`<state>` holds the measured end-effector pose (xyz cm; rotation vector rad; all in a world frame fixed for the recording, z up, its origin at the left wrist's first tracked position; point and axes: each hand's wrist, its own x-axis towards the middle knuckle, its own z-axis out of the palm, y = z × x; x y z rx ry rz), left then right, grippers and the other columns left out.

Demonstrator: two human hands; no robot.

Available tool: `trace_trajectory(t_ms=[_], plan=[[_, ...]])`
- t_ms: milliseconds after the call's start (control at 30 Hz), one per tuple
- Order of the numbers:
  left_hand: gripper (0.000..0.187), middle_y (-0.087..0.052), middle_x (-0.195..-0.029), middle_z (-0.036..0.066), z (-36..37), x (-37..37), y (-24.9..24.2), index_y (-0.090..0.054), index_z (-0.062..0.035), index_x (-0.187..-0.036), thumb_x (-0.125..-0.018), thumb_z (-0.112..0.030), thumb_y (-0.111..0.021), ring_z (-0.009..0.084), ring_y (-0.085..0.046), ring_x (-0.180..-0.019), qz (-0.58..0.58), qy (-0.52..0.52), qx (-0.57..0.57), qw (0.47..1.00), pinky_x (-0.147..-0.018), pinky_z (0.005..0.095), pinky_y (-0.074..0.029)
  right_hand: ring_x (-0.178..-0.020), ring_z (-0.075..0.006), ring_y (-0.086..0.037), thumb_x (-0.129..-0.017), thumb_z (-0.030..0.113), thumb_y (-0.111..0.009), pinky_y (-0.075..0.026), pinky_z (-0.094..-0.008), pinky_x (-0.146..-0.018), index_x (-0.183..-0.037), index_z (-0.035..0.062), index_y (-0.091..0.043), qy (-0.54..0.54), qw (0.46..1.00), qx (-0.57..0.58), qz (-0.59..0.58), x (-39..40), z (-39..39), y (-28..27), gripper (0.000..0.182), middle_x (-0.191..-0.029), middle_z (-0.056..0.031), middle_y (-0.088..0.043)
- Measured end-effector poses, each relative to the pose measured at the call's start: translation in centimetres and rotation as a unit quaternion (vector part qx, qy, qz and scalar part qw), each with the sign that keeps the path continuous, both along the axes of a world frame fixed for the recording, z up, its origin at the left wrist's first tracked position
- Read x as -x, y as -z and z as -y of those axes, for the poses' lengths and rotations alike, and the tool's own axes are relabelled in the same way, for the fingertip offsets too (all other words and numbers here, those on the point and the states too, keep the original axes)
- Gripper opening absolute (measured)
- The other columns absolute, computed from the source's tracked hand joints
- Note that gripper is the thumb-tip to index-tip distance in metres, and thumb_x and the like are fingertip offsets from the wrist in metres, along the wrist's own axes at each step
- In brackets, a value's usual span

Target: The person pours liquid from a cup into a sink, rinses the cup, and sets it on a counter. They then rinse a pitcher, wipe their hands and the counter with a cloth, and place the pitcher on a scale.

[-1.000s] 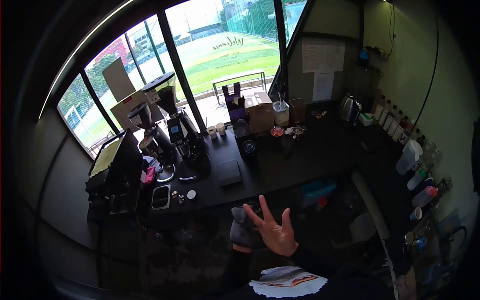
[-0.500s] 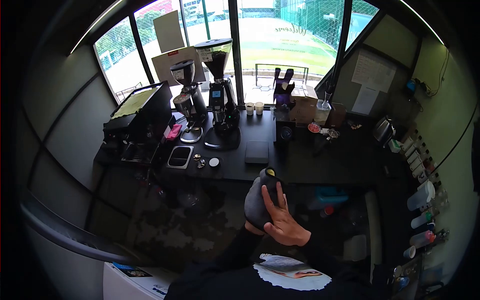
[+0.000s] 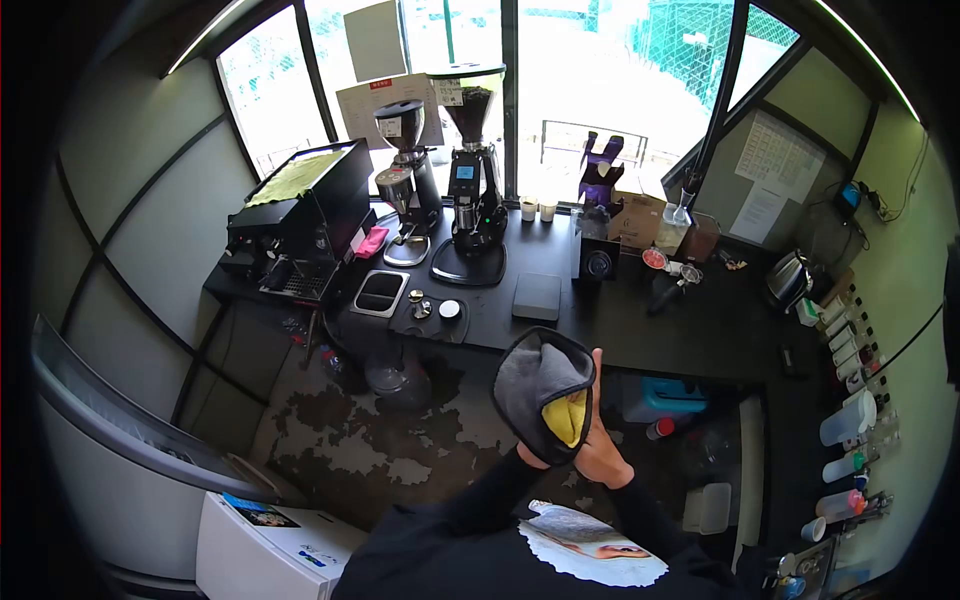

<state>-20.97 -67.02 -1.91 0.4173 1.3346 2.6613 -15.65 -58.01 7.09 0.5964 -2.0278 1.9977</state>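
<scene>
A grey cloth (image 3: 530, 385) with a dark edge and a yellow inner side is bunched up in front of my body, past the counter's front edge. My right hand (image 3: 600, 450) is against the cloth's right side, its fingers pointing up and partly behind it. Most of my left hand (image 3: 532, 457) is covered by the cloth; only a bit near the wrist shows below it, so its fingers cannot be seen.
On the black counter (image 3: 620, 335) are a coffee machine (image 3: 300, 220), two grinders (image 3: 475, 190), a flat black scale (image 3: 537, 296), a metal container (image 3: 380, 293), portafilters (image 3: 672, 278) and a kettle (image 3: 789, 279). Bottles and cups line the right side. A white fridge (image 3: 260, 550) stands lower left.
The cloth has opened out and shows more of its yellow side. My right hand has moved from over its front to its right side. The view has shifted and brightened.
</scene>
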Motion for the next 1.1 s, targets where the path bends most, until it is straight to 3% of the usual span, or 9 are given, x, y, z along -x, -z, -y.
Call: trace_trajectory(t_ms=[100, 167, 233, 333, 567, 700, 833, 867, 1100], plan=[[0.048, -0.059, -0.135, 0.014, 2.4, 2.0, -0.4, -0.044, -0.0027, -0.146, -0.103, -0.023, -0.054, 0.0246, -0.057, -0.124, -0.137, -0.19, 0.199, 0.952, -0.11, 0.0368, -0.041, -0.147, -0.0278, -0.038, -0.1, 0.008, -0.056, -0.029, -0.0353, -0.12, -0.153, 0.001, -0.041, -0.112, 0.953, 0.099, 0.265, -1.2, -3.4, 6.5, 0.056, -0.16, -0.0219, -0.035], [0.054, -0.062, -0.131, 0.012, 4.6, 4.0, 3.1, -0.051, -0.0031, -0.14, -0.093, -0.022, -0.069, 0.0241, -0.059, -0.122, -0.148, 0.0, 0.233, 0.961, -0.107, 0.0373, -0.043, -0.136, -0.0253, -0.052, -0.1, 0.003, -0.052, -0.038, -0.0327, -0.114, -0.143, 0.0028, -0.053, -0.18, 0.924, 0.24, 0.236, 0.1, -3.7, 3.4, 0.043, -0.145, -0.017, -0.055], [0.041, -0.065, -0.123, 0.011, 2.4, 3.4, -2.6, -0.059, -0.0038, -0.128, -0.094, -0.024, -0.068, 0.0253, -0.061, -0.117, -0.355, -0.065, 0.308, 0.881, -0.105, 0.0389, -0.044, -0.13, -0.0255, -0.056, -0.1, 0.011, -0.057, -0.044, -0.0347, -0.107, -0.135, 0.0055, -0.059, -0.091, 0.942, -0.257, 0.194, 0.5, -5.6, 2.7, 0.035, -0.144, -0.0128, -0.057], [0.032, -0.068, -0.116, 0.009, -0.7, -0.5, -9.7, -0.068, -0.0071, -0.118, -0.095, -0.029, -0.066, 0.0267, -0.064, -0.111, -0.563, -0.042, 0.404, 0.719, -0.101, 0.041, -0.046, -0.134, -0.026, -0.051, -0.096, 0.03, -0.067, -0.044, -0.0392, -0.106, -0.133, 0.0132, -0.061, -0.083, 0.91, -0.404, -0.042, 1.2, -8.8, 12.5, 0.041, -0.145, -0.0104, -0.056], [0.042, -0.069, -0.121, 0.005, -2.3, -4.1, -7.4, -0.068, -0.0124, -0.126, -0.09, -0.034, -0.071, 0.0237, -0.063, -0.118, -0.606, -0.068, 0.405, 0.681, -0.106, 0.042, -0.044, -0.14, -0.0252, -0.045, -0.096, 0.035, -0.068, -0.041, -0.0396, -0.109, -0.139, 0.0149, -0.056, -0.078, 0.987, 0.102, -0.092, -0.4, -6.2, 19.7, 0.049, -0.148, -0.0101, -0.052], [0.047, -0.065, -0.13, 0.005, -1.4, -1.5, -7.4, -0.064, -0.0143, -0.133, -0.088, -0.024, -0.072, 0.0236, -0.062, -0.121, -0.659, 0.009, 0.386, 0.646, -0.112, 0.0445, -0.041, -0.143, -0.0248, -0.042, -0.096, 0.039, -0.068, -0.039, -0.0399, -0.111, -0.142, 0.0159, -0.054, -0.08, 0.918, 0.379, -0.09, 0.8, -3.6, 21.5, 0.054, -0.15, -0.01, -0.05], [0.08, -0.054, -0.146, 0.012, 1.8, -0.6, -12.2, -0.051, -0.0117, -0.147, -0.084, -0.056, -0.074, 0.0356, -0.045, -0.141, -0.58, 0.127, 0.441, 0.673, -0.118, 0.0556, -0.034, -0.146, -0.0243, -0.039, -0.095, 0.042, -0.068, -0.038, -0.0401, -0.113, -0.145, 0.0169, -0.051, -0.071, 0.779, 0.618, -0.072, 0.5, -5.6, 24.5, 0.058, -0.152, -0.0098, -0.048], [0.094, -0.05, -0.15, 0.014, 1.8, -0.2, -12.6, -0.045, -0.009, -0.15, -0.082, -0.068, -0.07, 0.0385, -0.036, -0.147, -0.568, 0.148, 0.407, 0.7, -0.119, 0.0587, -0.029, -0.154, -0.025, -0.024, -0.098, 0.056, -0.058, -0.026, -0.0406, -0.122, -0.156, 0.0176, -0.037, -0.024, 0.793, 0.543, -0.275, 4.8, -2.8, 22.9, 0.073, -0.161, -0.0106, -0.037], [0.05, -0.063, -0.128, 0.017, -5.4, -0.2, -13.9, -0.058, -0.0024, -0.13, -0.094, -0.035, -0.069, 0.0349, -0.061, -0.12, -0.592, -0.09, 0.197, 0.777, -0.101, 0.0462, -0.05, -0.148, -0.036, -0.035, -0.09, 0.077, -0.052, -0.027, -0.0521, -0.122, -0.154, 0.0187, -0.039, -0.309, 0.855, 0.413, -0.047, 3.3, -4.9, 5.5, 0.087, -0.158, -0.0109, -0.04]])
